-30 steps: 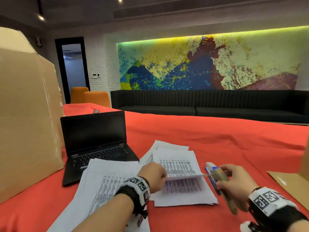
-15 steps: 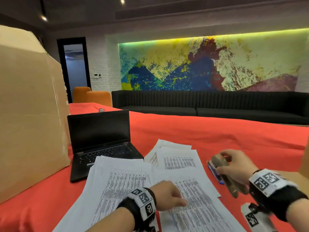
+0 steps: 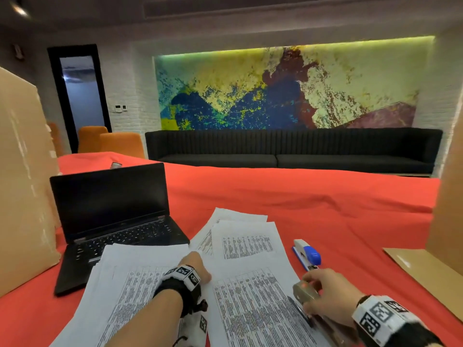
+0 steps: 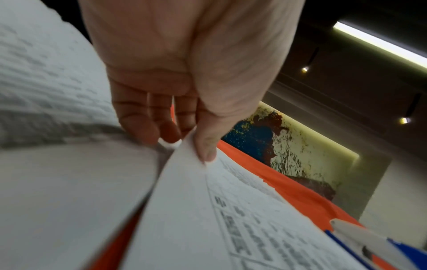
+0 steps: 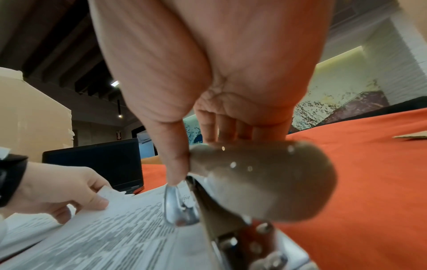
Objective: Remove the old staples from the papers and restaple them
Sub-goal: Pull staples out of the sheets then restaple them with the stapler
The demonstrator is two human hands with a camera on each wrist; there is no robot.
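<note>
Two hands: left hand [image 3: 194, 267] pinches paper corner [image 4: 191, 146]; right hand [image 3: 328, 294] grips stapler [image 3: 304, 294]
Relation: stapler, lower right of frame, long axis toward the person, lies right of the pinched corner; right hand nearer

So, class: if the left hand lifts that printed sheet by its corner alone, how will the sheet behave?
Probably floppy: the printed sheet already curves where the left hand pinches its corner. Likely light, since a thumb and fingers raise it. It may slide over the papers beneath.
</note>
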